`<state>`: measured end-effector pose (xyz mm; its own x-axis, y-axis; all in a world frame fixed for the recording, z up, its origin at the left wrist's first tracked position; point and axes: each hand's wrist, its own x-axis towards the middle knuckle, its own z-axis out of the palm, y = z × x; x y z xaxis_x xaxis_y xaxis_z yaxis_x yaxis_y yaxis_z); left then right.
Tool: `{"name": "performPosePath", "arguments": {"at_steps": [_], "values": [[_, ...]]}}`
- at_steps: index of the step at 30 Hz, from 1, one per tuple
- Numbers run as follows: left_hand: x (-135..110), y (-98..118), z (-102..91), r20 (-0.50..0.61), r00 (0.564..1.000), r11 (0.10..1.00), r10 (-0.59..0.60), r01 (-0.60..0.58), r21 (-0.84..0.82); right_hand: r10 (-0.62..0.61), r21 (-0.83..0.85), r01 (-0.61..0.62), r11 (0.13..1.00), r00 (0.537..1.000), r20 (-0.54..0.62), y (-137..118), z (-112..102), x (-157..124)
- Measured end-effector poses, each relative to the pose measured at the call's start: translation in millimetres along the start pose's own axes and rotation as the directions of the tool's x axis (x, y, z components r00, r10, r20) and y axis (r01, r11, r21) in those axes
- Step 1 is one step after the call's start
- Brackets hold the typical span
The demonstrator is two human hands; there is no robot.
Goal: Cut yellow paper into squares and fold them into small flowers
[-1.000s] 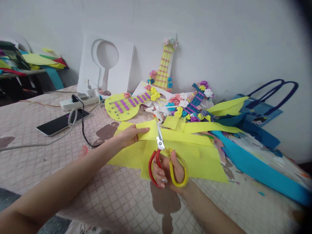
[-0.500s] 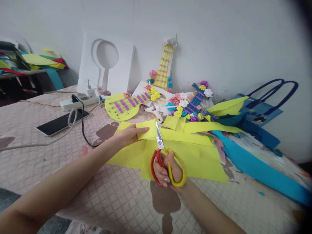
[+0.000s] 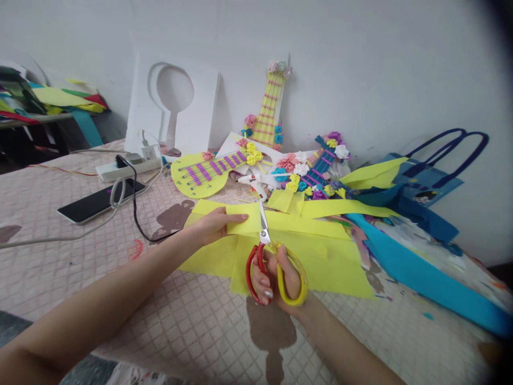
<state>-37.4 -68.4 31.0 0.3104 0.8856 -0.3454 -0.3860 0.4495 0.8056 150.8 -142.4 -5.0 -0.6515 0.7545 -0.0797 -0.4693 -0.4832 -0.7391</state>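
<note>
A yellow felt sheet (image 3: 324,256) lies on the quilted table cover (image 3: 168,326). My left hand (image 3: 214,224) pinches the sheet's folded left strip, fingers closed over its edge. My right hand (image 3: 276,278) grips red-and-yellow scissors (image 3: 266,256), fingers through both handle loops. The blades point away from me and sit in a cut through the yellow strip just right of my left fingertips.
Behind the sheet lie felt guitars with paper flowers (image 3: 212,171), a glue gun (image 3: 256,184), and blue and yellow felt strips (image 3: 420,278). A blue bag (image 3: 433,176) stands at the right. At the left are a phone (image 3: 98,200), power strip (image 3: 124,168), cables, and a white foam board (image 3: 172,104).
The scissors have moved slightly forward along the cut and their handles have closed a little. My left hand stays on the yellow strip.
</note>
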Motion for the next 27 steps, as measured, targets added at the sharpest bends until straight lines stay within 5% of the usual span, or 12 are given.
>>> {"name": "performPosePath", "arguments": {"at_steps": [27], "values": [[1.4, -1.9, -1.0, 0.047, 0.999, 1.000, -0.022, 0.022, 0.007, -0.069, -0.093, 0.061, 0.994, 0.994, -0.082, 3.4, -6.2, 2.3]]}}
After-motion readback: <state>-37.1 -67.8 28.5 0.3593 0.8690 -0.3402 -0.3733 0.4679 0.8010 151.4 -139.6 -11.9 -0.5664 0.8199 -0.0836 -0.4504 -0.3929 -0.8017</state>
